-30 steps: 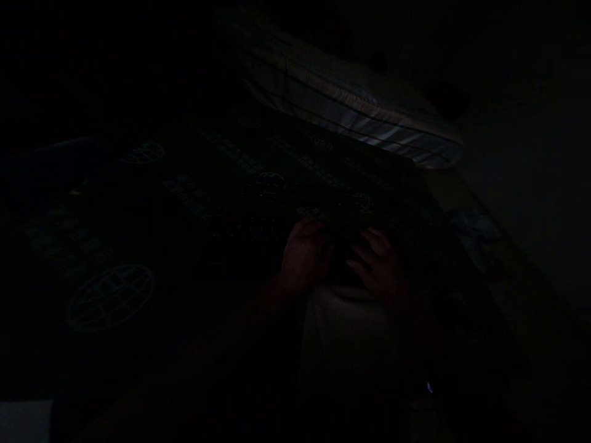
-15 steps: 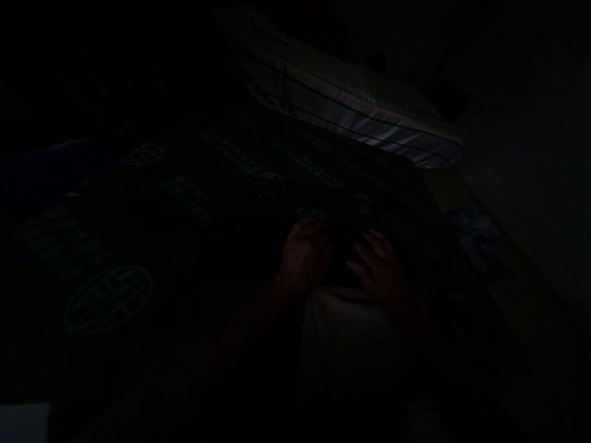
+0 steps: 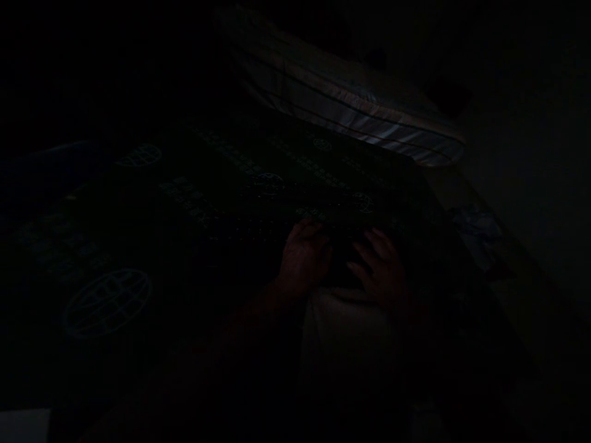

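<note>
The scene is very dark. A long black thing with rows of small pale marks, looking like a keyboard (image 3: 249,227), lies on a dark green printed surface (image 3: 194,147). My left hand (image 3: 305,255) rests over its middle, palm down, fingers stretched forward and slightly bent. To the right, my right hand (image 3: 381,264) lies palm down with its fingers apart and its thumb side toward the left hand. Neither hand visibly grips anything. The part of the keyboard under the hands is hidden or lost in shadow.
Beyond the surface lies a striped mattress (image 3: 351,117). Crumpled pale cloth (image 3: 475,224) is at the right. Light fabric (image 3: 353,332) shows between my forearms. Another dark object with small pale marks (image 3: 314,191) lies behind the keyboard. A pale patch (image 3: 23,424) is at lower left.
The picture is slightly darker and the view has shifted a little. Both hands stay in nearly the same place, with only slight finger movement visible.
</note>
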`<state>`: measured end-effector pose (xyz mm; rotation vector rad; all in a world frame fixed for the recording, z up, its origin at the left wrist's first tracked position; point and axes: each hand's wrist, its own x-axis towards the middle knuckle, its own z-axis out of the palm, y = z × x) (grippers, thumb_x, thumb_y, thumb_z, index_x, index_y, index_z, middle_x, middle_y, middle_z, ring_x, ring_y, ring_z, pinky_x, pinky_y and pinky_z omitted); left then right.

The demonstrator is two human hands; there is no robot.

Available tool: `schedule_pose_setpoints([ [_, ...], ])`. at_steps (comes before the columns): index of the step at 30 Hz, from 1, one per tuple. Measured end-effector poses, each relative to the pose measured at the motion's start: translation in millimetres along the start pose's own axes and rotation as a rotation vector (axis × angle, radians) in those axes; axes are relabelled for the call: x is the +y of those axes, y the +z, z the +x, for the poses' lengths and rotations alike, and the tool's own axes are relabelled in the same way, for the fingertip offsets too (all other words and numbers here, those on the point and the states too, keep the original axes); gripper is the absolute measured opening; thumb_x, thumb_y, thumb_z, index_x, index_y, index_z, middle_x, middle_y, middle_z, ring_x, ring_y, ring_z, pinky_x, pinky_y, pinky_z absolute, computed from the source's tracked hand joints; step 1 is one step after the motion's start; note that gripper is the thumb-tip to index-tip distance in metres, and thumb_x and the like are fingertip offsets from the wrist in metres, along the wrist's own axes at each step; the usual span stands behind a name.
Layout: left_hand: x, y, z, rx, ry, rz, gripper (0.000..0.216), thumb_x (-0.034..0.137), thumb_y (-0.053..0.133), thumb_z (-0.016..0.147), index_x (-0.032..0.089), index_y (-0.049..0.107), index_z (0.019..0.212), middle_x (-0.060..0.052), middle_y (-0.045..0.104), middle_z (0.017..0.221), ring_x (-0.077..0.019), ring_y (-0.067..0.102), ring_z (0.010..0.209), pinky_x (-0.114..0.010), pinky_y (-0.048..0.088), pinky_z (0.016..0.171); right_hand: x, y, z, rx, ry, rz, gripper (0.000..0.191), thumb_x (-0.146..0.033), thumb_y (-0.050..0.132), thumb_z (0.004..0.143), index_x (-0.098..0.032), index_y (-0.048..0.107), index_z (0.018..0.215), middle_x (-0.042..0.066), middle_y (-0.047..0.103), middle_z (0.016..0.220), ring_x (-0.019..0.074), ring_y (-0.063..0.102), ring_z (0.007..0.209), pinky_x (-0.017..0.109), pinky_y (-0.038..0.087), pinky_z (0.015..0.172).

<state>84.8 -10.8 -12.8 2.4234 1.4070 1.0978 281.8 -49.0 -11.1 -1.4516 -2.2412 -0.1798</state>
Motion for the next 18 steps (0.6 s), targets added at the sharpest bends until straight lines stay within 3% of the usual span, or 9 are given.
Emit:
schedule_pose_setpoints([
  [8, -0.5, 1.0, 0.9, 0.007, 0.03, 0.003, 0.01, 0.015, 0.058, 0.078, 0.017, 0.067, 0.073, -0.008, 0.068, 0.095, -0.0259, 0.058, 0.103, -0.046, 0.047, 0.095, -0.9, 3.0, -3.4, -0.016, -0.047, -0.015, 0.029, -0.038, 0.052, 0.087, -0.02, 0.065, 0.106, 0.013, 0.052, 0.129, 0.0331, 0.038, 0.128, 0.055, 0.04, 0.101],
  [13, -1.2, 1.4, -0.6, 0.0, 0.007, -0.002, 0.009, 0.018, 0.059, 0.078, 0.017, 0.068, 0.076, -0.01, 0.066, 0.104, -0.0287, 0.054, 0.111, -0.048, 0.048, 0.094, 4.4, -0.9, -2.9, 0.018, 0.006, 0.03, 0.029, -0.036, 0.051, 0.087, -0.023, 0.063, 0.11, 0.011, 0.053, 0.127, 0.0315, 0.041, 0.126, 0.055, 0.042, 0.099],
  [18, -2.5, 0.1, -1.4, 0.0, 0.002, -0.004, 0.009, 0.017, 0.061, 0.078, 0.015, 0.07, 0.079, -0.012, 0.067, 0.104, -0.0287, 0.055, 0.11, -0.046, 0.046, 0.096, 7.5, -4.0, -2.0, 0.016, -0.009, 0.014, 0.03, -0.031, 0.049, 0.088, -0.014, 0.064, 0.108, 0.016, 0.058, 0.118, 0.0311, 0.046, 0.12, 0.052, 0.044, 0.098],
])
